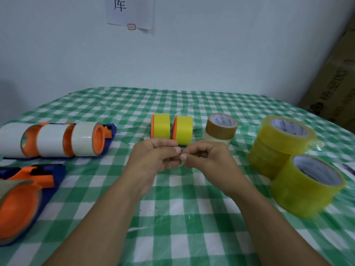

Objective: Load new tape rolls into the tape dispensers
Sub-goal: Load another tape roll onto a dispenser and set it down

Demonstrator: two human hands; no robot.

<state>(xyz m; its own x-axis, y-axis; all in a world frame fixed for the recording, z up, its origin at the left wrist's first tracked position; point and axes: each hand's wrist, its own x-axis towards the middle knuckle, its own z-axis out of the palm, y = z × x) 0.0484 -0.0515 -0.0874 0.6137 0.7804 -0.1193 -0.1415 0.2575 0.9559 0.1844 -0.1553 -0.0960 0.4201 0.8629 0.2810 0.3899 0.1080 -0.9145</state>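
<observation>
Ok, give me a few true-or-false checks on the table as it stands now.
1. The left hand and right hand meet, thumbs together, in front of the yellow rolls. True.
2. The white rolls lie at the right edge. False: they lie at the left.
3. The brown roll stands on top of another roll. True.
4. The tablecloth is red-checked. False: it is green and white.
</observation>
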